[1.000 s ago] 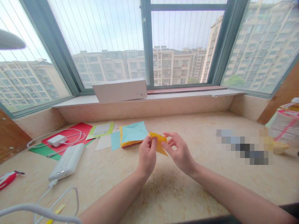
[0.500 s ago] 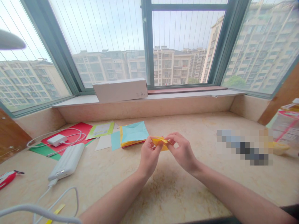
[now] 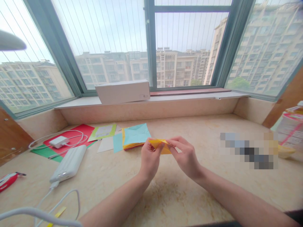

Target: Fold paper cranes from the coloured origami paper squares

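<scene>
Yellow paper has drawn up into a creased, folded form, and the right hand has closed in on it since a second ago. Both it and the left hand pinch the paper between thumb and fingers, above the worktop and near the paper stack. Some folding looks done; how much is left cannot be told.

Yellow paper partly hidden by 2 thumbs, pixelated item, red object cut off left
</scene>
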Action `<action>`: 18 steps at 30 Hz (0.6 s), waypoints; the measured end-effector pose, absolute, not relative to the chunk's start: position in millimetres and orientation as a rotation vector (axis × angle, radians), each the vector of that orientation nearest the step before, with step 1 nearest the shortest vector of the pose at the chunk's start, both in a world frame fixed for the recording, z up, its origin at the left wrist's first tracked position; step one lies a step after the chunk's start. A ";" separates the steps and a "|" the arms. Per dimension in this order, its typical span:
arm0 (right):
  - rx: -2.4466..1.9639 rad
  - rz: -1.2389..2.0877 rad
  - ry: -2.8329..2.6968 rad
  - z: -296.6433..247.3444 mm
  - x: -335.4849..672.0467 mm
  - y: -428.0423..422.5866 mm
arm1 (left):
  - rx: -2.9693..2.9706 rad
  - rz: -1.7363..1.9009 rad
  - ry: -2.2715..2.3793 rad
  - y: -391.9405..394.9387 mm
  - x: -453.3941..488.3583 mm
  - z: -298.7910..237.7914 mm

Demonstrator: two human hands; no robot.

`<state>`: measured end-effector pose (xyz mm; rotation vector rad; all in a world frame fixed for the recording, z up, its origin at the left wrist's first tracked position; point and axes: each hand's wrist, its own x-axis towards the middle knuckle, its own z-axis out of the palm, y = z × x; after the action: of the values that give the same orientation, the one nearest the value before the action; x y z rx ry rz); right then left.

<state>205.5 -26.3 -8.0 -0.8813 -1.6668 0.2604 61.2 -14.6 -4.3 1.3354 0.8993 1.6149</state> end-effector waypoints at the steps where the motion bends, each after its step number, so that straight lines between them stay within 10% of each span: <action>1: -0.872 0.263 -1.668 -9.0 205.4 -26.5 | 1.321 1.616 0.898 -14.5 61.2 -4.2; 18: -0.841 0.273 -1.835 -11.2 206.2 -24.0 | 1.084 1.541 0.845 -8.1 60.9 -10.2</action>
<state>206.2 -24.0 -11.2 -0.8410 -1.8352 0.2725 60.9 -8.1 -10.2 1.0839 0.8450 1.5414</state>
